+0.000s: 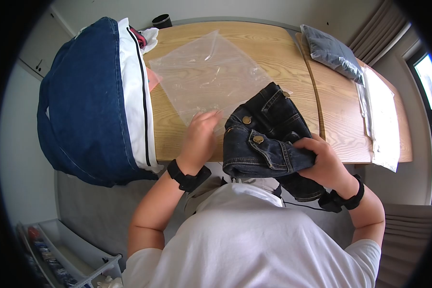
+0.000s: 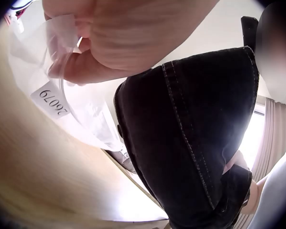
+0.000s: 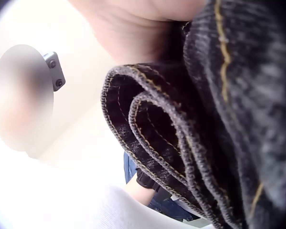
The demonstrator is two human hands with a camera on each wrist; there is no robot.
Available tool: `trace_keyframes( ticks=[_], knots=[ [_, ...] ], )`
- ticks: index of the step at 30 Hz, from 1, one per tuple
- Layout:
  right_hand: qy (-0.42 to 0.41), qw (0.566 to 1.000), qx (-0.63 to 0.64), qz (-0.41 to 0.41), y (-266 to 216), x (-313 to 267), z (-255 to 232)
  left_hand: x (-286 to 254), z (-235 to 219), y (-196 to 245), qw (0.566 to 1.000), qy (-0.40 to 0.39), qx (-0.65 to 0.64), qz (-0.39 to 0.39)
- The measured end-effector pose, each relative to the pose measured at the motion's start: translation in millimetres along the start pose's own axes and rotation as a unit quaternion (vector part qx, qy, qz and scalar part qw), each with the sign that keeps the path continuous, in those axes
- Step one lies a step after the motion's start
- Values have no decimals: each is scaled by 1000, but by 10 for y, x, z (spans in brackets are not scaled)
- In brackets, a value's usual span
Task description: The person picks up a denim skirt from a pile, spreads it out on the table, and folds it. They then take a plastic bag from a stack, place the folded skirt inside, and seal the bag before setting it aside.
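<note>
My right hand (image 1: 327,161) grips a folded dark denim jacket (image 1: 266,158) by its right side. Flap pockets and brass-coloured buttons show on the jacket, which is held over the table's front edge. Two layered hems (image 3: 133,102) hang below the palm in the right wrist view. A clear plastic bag (image 1: 211,72) lies flat on the table, its near corner at my left hand (image 1: 201,137). The left wrist view has the thumb and fingers pinching the bag's edge, close to a white label (image 2: 50,101) printed 26079.
A large heap of blue denim and white cloth (image 1: 86,105) covers the table's left end. At the right lie a bagged dark garment (image 1: 332,52) and a stack of white plastic packets (image 1: 381,120). A plastic bin (image 1: 77,249) stands on the floor at lower left.
</note>
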State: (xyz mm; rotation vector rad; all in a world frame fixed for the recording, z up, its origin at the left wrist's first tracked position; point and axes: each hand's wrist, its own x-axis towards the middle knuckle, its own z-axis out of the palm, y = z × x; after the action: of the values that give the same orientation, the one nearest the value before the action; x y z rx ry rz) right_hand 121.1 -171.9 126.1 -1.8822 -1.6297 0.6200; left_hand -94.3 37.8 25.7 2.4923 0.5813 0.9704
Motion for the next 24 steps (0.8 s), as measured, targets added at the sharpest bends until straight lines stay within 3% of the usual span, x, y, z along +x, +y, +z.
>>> trace_keyframes(
  ticks=[11, 13, 15, 22, 24],
  knots=[
    [-98, 992, 59, 48, 106, 135, -4, 5, 66, 43, 998, 20, 31, 48],
    [-135, 977, 126, 108, 99, 204, -31, 33, 27, 132, 997, 5, 50, 62],
    [-127, 977, 124, 120, 95, 286, -69, 9, -77, 263, 998, -29, 47, 21],
    [-63, 990, 32, 121, -88, 369, -193, 54, -265, 411, 996, -23, 81, 37],
    [-53, 992, 44, 109, -97, 369, -243, 60, -293, 374, 988, -60, 138, 28]
  ],
)
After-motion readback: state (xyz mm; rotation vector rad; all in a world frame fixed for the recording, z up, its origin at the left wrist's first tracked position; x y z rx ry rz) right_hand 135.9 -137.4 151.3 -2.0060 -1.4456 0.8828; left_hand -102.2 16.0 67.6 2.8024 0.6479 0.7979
